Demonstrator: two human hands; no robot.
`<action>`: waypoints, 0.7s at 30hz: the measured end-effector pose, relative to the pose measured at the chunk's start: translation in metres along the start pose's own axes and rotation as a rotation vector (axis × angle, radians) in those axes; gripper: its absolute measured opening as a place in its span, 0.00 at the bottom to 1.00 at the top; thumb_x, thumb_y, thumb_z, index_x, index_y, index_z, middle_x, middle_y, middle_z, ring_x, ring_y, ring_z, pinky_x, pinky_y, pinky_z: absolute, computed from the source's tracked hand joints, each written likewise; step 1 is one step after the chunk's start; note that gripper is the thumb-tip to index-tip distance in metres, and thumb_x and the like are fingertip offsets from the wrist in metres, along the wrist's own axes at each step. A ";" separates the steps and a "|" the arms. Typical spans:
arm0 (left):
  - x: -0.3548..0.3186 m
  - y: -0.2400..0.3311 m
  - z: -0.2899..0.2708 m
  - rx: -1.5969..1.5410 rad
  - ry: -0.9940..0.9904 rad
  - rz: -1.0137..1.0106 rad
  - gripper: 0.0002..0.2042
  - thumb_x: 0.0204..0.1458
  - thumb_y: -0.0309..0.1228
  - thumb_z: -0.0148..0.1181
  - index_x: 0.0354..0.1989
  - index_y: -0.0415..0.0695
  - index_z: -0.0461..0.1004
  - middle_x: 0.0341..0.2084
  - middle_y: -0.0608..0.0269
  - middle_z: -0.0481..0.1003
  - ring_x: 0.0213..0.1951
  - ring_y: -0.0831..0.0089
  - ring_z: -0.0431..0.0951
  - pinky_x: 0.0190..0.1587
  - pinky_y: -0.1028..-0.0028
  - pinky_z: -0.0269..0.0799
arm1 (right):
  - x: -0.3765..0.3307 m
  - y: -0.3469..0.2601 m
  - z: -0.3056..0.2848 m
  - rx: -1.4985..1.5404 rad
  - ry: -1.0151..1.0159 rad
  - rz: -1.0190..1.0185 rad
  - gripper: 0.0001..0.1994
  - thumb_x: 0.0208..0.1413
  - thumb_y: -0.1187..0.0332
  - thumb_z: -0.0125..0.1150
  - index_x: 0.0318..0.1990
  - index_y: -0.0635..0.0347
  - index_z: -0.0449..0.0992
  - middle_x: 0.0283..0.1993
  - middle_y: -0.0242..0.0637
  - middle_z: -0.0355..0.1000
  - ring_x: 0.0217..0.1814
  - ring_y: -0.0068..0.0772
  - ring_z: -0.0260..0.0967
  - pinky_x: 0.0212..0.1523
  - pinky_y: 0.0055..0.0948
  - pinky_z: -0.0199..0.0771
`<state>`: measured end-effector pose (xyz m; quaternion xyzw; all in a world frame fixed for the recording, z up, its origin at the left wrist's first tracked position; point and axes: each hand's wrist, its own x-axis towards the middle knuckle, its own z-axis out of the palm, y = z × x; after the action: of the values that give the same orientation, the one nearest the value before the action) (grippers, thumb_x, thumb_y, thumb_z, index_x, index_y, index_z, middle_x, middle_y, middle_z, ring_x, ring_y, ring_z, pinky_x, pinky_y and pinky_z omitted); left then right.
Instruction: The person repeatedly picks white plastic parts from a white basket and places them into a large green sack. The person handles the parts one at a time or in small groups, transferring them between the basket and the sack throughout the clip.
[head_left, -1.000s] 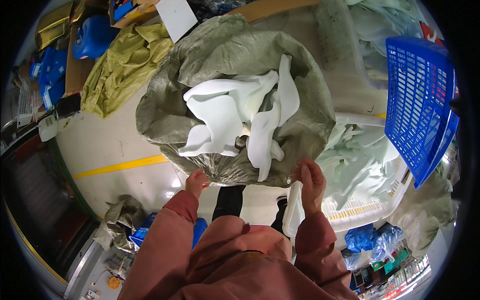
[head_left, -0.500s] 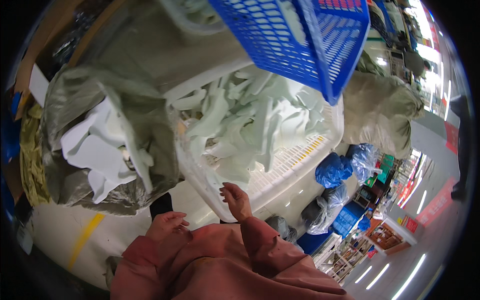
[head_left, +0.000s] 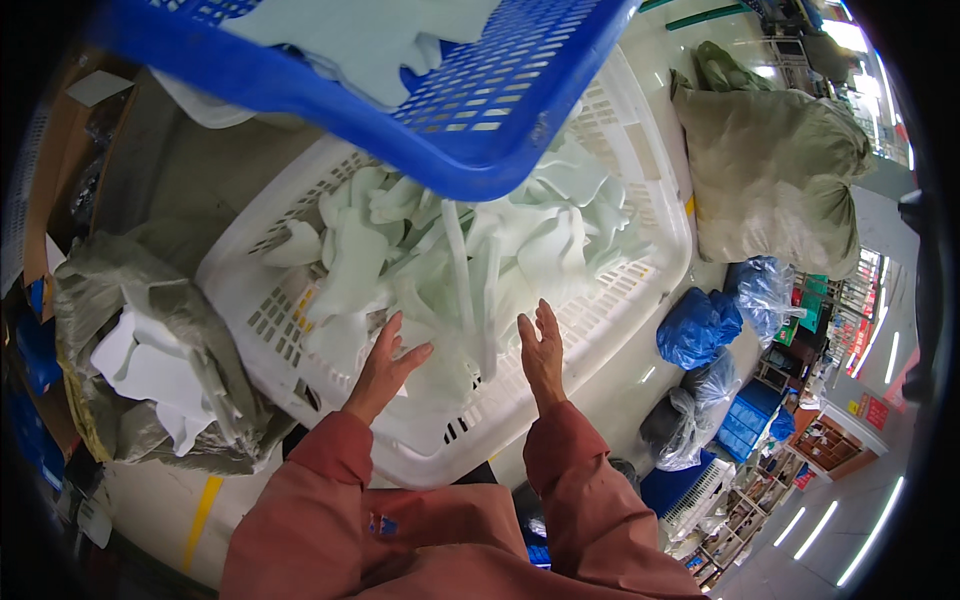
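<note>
Both of my hands reach forward over the near part of a large white slatted basket (head_left: 660,270). It holds a heap of pale, flat, curved pieces (head_left: 530,230); their kind I cannot make out. My left hand (head_left: 384,368) has its fingers apart and nothing in it, close above the pieces at the near left. My right hand (head_left: 542,352), also empty with fingers spread, is beside the heap on the right. A blue slatted basket (head_left: 490,165) with similar pale pieces (head_left: 350,40) in it overhangs the far side of the white one.
On the left a greyish woven sack (head_left: 220,340) stands agape with white pieces (head_left: 160,370) inside. Along the right are a full sack (head_left: 770,180), blue plastic bags (head_left: 690,330) and a grey bag (head_left: 675,425). A yellow line (head_left: 203,520) marks the floor.
My hands have moved forward from near my body to over the white basket, fingers spreading. In view, the blue basket appears farther left and lower, and the white basket shows more fully.
</note>
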<state>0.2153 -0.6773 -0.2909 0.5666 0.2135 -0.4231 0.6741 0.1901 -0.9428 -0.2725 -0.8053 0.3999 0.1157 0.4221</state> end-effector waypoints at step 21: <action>-0.008 -0.009 0.056 -0.360 -0.017 -0.176 0.31 0.53 0.35 0.67 0.64 0.41 0.61 0.51 0.62 0.71 0.52 0.71 0.73 0.51 0.72 0.71 | -0.096 -0.021 0.041 0.003 -0.372 -0.382 0.32 0.54 0.70 0.63 0.68 0.60 0.62 0.68 0.57 0.57 0.70 0.59 0.56 0.68 0.43 0.59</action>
<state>0.1934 -0.7275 -0.2751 0.4123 0.3289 -0.4402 0.7266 0.1487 -0.8519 -0.2352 -0.8304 0.1565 0.1793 0.5038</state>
